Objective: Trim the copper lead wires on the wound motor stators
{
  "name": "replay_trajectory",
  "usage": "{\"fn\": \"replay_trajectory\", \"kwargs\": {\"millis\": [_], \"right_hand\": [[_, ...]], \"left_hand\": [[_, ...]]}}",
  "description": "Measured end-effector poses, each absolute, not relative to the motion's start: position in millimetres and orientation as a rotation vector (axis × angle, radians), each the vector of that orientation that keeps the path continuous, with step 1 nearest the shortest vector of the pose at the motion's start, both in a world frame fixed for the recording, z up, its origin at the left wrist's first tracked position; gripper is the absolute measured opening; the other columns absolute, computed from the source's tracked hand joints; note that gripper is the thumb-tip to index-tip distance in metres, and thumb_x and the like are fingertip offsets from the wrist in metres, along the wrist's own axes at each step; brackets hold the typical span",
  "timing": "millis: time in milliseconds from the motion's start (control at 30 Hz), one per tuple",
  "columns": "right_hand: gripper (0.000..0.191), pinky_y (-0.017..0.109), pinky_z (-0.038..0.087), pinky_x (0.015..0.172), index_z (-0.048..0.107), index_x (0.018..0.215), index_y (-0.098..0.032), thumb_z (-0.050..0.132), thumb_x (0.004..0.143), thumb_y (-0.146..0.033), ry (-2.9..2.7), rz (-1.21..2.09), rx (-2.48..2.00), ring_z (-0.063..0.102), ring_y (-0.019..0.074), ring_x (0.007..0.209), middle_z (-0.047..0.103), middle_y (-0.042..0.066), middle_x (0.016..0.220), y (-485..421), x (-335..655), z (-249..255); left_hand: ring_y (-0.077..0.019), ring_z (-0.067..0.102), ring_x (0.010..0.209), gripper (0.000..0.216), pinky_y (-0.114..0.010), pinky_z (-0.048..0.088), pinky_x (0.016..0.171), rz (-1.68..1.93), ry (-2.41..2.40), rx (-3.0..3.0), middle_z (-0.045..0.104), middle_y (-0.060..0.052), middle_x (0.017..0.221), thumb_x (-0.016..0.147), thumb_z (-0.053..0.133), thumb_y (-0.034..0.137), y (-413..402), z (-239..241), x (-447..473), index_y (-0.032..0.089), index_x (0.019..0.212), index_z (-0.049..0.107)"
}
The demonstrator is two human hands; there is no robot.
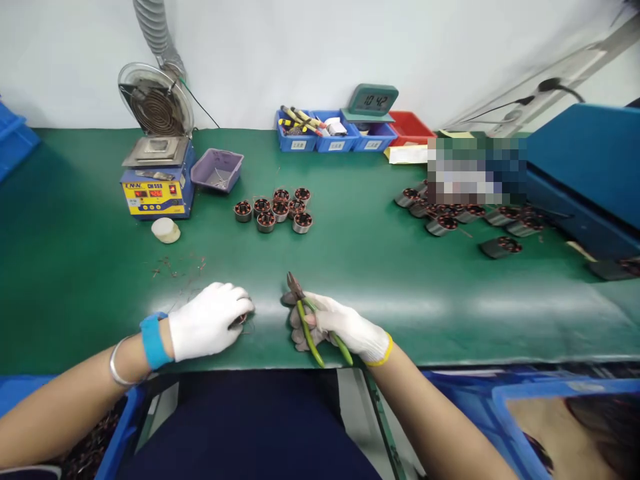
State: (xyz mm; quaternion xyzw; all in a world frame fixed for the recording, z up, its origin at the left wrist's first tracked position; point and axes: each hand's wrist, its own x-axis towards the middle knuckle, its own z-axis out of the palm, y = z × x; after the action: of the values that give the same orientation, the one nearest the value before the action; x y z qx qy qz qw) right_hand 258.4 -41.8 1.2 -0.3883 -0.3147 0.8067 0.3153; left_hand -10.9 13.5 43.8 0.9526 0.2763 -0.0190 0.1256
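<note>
My left hand (210,320), in a white glove with a blue wrist strap, is curled over a small round motor stator (241,320) on the green mat near the front edge; most of the stator is hidden. My right hand (340,327), also gloved, grips green-handled cutting pliers (306,319) with the jaws pointing away from me, a short gap to the right of the left hand. A cluster of several wound stators (277,208) sits further back in the middle of the mat.
A blue and yellow solder pot (157,179) with a fume hood stands back left, with a purple tray (217,169) and a white puck (165,230) nearby. Blue bins (325,133), a clock (373,100), a red tray behind. More stators (450,220) right. Blue crates below the table edge.
</note>
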Motion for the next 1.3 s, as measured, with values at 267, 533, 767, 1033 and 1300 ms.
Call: {"fn": "replay_trajectory", "kwargs": {"millis": [267, 533, 767, 1033, 1300], "right_hand": [[0.046, 0.041, 0.053, 0.072, 0.045, 0.117, -0.020, 0.058, 0.075, -0.035, -1.050, 1.961, -1.168, 0.063, 0.0184, 0.071, 0.056, 0.001, 0.088, -46.7, 255.4, 10.2], [0.051, 0.044, 0.043, 0.079, 0.047, 0.134, -0.013, 0.050, 0.085, -0.027, -2.189, 0.434, -2.204, 0.055, 0.0351, 0.097, 0.056, 0.020, 0.112, -53.0, 256.5, 38.5], [0.049, 0.052, 0.026, 0.107, 0.056, 0.121, -0.011, 0.059, 0.084, -0.044, -2.361, 0.203, -1.580, 0.046, 0.0338, 0.117, 0.058, 0.018, 0.119, -36.8, 221.1, 27.8], [0.019, 0.048, 0.024, 0.112, 0.064, 0.083, -0.018, 0.048, 0.090, -0.027, -2.388, 0.537, -1.304, 0.059, 0.0225, 0.091, 0.067, 0.006, 0.086, -23.1, 178.3, 4.3], [0.033, 0.048, 0.036, 0.104, 0.063, 0.099, -0.015, 0.052, 0.084, -0.042, -2.085, 0.249, -1.659, 0.053, 0.0295, 0.115, 0.062, 0.016, 0.115, -32.6, 287.9, 19.9]], "left_hand": [[-0.0242, 0.054, 0.076, 0.021, -0.038, 0.042, 0.069, -0.009, 0.958, 2.913, 0.058, -0.007, 0.079, 0.090, 0.041, 0.018, 11.0, 23.9, 13.4, 0.018, 0.079, 0.058], [-0.0334, 0.054, 0.113, 0.069, -0.044, 0.043, 0.096, 0.299, 1.256, 2.701, 0.056, -0.018, 0.125, 0.068, 0.072, 0.041, 1.7, 24.7, 4.8, 0.010, 0.126, 0.049], [-0.0262, 0.063, 0.091, 0.029, -0.037, 0.048, 0.081, 0.009, 1.228, 2.539, 0.067, -0.009, 0.100, 0.079, 0.056, 0.022, 1.2, 35.4, -6.0, 0.019, 0.108, 0.059], [-0.0228, 0.059, 0.071, 0.010, -0.032, 0.041, 0.064, -0.075, 1.228, 2.610, 0.062, -0.005, 0.077, 0.082, 0.055, 0.031, 6.8, 34.1, -5.2, 0.021, 0.081, 0.058], [-0.0275, 0.061, 0.074, 0.032, -0.036, 0.044, 0.066, -0.108, 1.415, 2.584, 0.065, -0.006, 0.080, 0.070, 0.067, 0.049, 13.3, 44.0, -8.6, 0.021, 0.085, 0.060]]}}
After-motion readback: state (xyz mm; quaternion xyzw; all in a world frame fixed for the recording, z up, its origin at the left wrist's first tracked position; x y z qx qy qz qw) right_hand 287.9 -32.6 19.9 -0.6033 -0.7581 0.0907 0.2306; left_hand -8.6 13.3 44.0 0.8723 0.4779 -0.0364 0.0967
